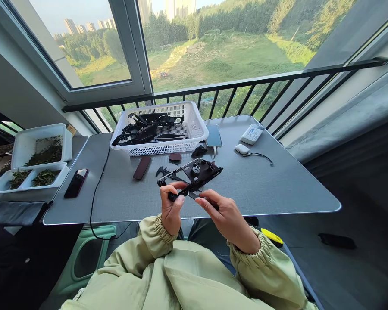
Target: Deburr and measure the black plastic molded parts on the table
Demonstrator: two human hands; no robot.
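Our left hand (171, 212) pinches the near left corner of the black plastic frame (195, 171). Our right hand (228, 218), fingers outstretched, grips its near edge.

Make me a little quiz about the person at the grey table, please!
1. True or false: the black plastic frame lies flat on the table.
2. What is in the white basket? A) black plastic parts B) green leaves C) phones
3. Which hand closes around the frame's near corner?

Key
1. False: the left hand grips it above the table, and the right hand touches its near edge.
2. A
3. The left hand
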